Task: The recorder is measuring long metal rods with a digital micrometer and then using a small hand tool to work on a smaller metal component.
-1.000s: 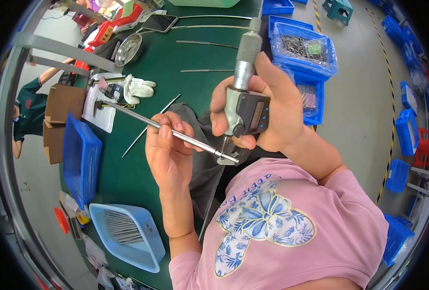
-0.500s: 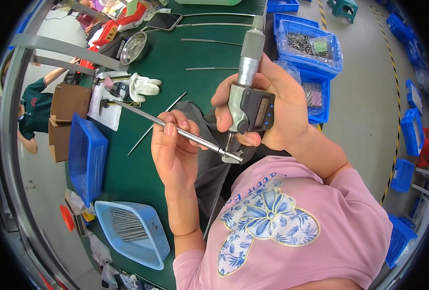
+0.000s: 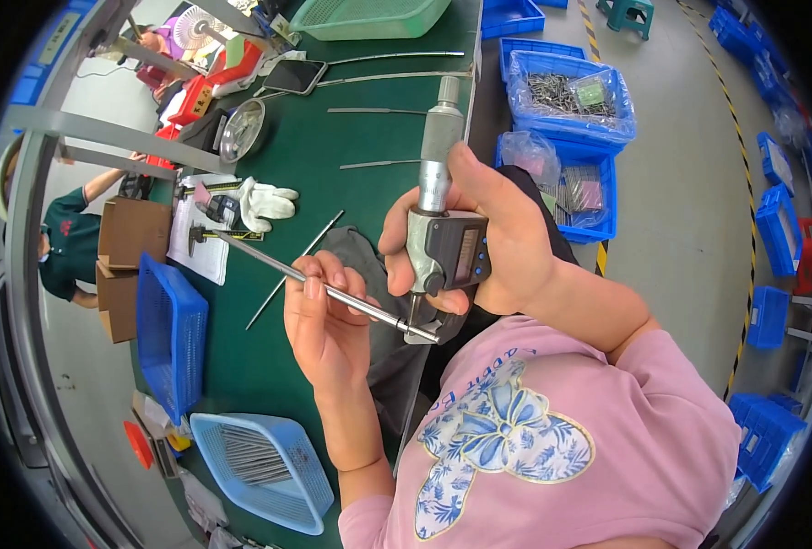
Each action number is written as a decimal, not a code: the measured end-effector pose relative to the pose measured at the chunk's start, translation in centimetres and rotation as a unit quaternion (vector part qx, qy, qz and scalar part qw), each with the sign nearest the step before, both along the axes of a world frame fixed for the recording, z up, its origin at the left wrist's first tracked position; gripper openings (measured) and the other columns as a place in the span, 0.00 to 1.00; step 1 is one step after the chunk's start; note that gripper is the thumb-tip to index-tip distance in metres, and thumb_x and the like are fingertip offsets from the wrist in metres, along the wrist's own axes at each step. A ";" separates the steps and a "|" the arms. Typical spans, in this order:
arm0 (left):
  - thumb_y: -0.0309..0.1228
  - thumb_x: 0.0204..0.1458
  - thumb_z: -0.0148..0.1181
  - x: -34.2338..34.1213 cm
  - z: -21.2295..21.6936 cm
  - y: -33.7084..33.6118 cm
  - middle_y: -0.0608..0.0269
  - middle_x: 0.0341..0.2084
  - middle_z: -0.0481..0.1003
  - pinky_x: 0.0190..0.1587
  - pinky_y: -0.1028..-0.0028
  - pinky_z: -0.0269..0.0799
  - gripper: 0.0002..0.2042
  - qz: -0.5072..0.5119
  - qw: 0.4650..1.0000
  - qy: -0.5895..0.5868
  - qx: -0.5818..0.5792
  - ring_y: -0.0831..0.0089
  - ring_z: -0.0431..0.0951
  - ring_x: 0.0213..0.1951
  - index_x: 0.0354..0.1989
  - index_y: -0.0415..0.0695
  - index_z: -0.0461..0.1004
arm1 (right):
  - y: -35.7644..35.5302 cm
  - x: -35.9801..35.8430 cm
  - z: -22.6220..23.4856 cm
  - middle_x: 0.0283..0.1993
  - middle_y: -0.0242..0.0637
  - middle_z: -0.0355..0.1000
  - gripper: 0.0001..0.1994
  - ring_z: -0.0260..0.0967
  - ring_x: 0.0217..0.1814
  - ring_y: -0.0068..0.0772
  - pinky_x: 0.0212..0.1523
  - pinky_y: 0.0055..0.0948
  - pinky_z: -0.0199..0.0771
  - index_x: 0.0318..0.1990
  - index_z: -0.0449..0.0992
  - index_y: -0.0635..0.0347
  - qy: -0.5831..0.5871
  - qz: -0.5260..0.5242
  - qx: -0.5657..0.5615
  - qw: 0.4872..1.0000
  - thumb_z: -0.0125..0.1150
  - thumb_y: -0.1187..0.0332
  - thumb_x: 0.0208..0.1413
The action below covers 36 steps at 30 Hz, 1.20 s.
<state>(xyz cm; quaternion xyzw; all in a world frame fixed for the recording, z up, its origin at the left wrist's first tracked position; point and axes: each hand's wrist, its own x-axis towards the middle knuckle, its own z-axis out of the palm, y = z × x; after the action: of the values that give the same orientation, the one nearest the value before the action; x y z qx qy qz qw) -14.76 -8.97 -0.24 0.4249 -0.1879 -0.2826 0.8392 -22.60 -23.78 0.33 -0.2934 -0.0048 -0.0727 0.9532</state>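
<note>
My right hand (image 3: 514, 247) is wrapped round a digital micrometer (image 3: 439, 183), a grey thimble above a dark body with a small display. Its spindle points down at the stepped end of a slim steel rod (image 3: 378, 313). That end lies at the micrometer's jaw; whether the spindle touches it I cannot tell. Thumb and fingers of my left hand (image 3: 329, 320) pinch the rod near its middle, and its far end slants up and left over the table. Beyond my left hand, another thin rod (image 3: 287, 276) lies on the green table (image 3: 241, 352).
A light blue basket (image 3: 307, 476) of rods and a blue basket (image 3: 175, 334) stand left. White glove (image 3: 269, 203), calipers (image 3: 227, 234), metal bowl (image 3: 243, 130) and phone (image 3: 294, 77) lie farther off. Blue bins (image 3: 571, 137) of metal parts are right. Across the table is another person (image 3: 72, 238).
My view has shifted, so the table things sit lower in the picture. The micrometer and rod have moved slightly left and down in it, with both hands keeping their holds.
</note>
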 end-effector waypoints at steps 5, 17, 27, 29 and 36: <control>0.30 0.52 0.43 -0.1 0.1 -0.1 0.61 0.26 0.59 0.24 0.75 0.74 0.07 -0.008 1.000 0.013 -0.012 0.75 0.63 0.24 0.34 0.40 0.57 | 0.0 -0.3 0.7 0.22 0.53 0.68 0.36 0.60 0.10 0.31 0.08 0.19 0.59 0.31 0.69 0.73 0.016 -0.007 0.039 0.999 0.27 0.42 0.53; 0.30 0.52 0.43 -0.1 -0.1 -0.2 0.61 0.26 0.59 0.25 0.75 0.74 0.07 -0.022 1.000 0.020 -0.007 0.74 0.64 0.25 0.34 0.41 0.57 | -0.4 -0.3 0.1 0.21 0.49 0.69 0.33 0.61 0.11 0.28 0.08 0.18 0.59 0.29 0.70 0.70 -0.005 -0.002 0.029 1.000 0.33 0.42 0.52; 0.31 0.51 0.43 -0.3 0.1 -0.5 0.64 0.24 0.59 0.22 0.76 0.69 0.09 0.026 0.998 0.048 0.024 0.77 0.62 0.22 0.38 0.40 0.60 | -0.1 -0.2 0.6 0.23 0.53 0.68 0.37 0.60 0.10 0.30 0.07 0.19 0.58 0.32 0.69 0.73 0.007 -0.011 0.001 1.000 0.28 0.40 0.51; 0.31 0.50 0.42 0.8 -0.1 1.1 0.66 0.22 0.59 0.20 0.77 0.66 0.11 0.012 0.998 0.063 0.020 0.78 0.60 0.20 0.39 0.39 0.61 | -0.3 -0.4 0.1 0.23 0.49 0.69 0.36 0.62 0.13 0.27 0.09 0.18 0.60 0.33 0.69 0.72 -0.006 0.004 -0.004 1.000 0.30 0.41 0.51; 0.28 0.47 0.40 -0.6 1.9 5.9 0.71 0.11 0.53 0.10 0.83 0.50 0.22 -0.146 0.952 0.263 -0.063 0.84 0.48 0.08 0.51 0.30 0.54 | -3.1 2.8 -4.2 0.28 0.44 0.71 0.14 0.58 0.13 0.20 0.14 0.16 0.58 0.37 0.69 0.69 0.102 -0.138 -0.238 0.956 0.55 0.67 0.45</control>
<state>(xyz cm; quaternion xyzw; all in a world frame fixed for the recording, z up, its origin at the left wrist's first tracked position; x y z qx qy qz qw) -15.36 -3.05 1.63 0.2498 -0.0382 -0.4911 0.8336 -19.81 -26.90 -3.90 -0.5156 0.1157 -0.1704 0.8317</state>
